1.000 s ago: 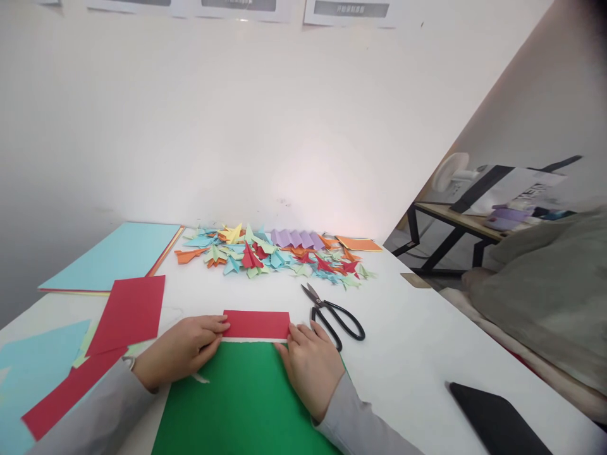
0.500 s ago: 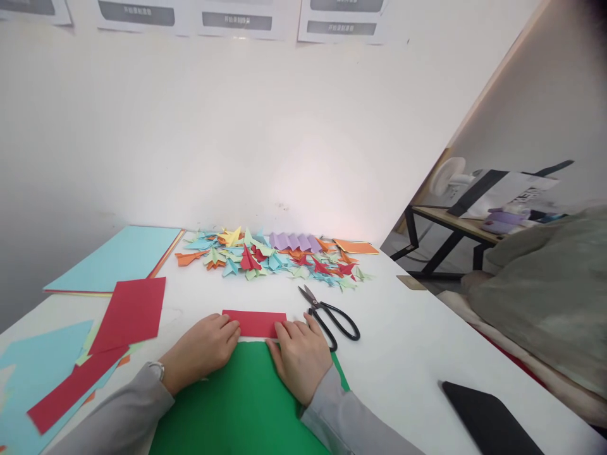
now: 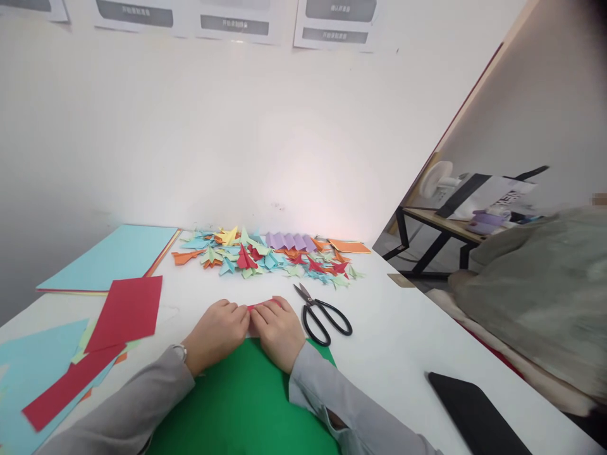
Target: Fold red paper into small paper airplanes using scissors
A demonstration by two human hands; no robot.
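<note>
A small piece of red paper [image 3: 253, 307] shows only as a thin strip between and above my fingers. My left hand [image 3: 219, 332] is closed on its left part, and my right hand [image 3: 279, 332] grips it from the right, the two hands almost touching. Most of the paper is hidden under the fingers. Beneath my wrists lies a large green sheet [image 3: 241, 404]. Black-handled scissors [image 3: 317, 316] rest just right of my right hand, blades parted and pointing away.
Folded paper planes [image 3: 246, 258] in several colours lie along the wall, near a pleated purple paper [image 3: 290, 241]. At left are a blue paper stack [image 3: 111, 258] and red sheets [image 3: 128, 313]. A black flat object [image 3: 474, 407] lies front right. Beyond sits a person [image 3: 545, 284].
Both hands have drawn closer together over the red paper, which lay flat and mostly visible before and is now largely covered. The view has shifted slightly.
</note>
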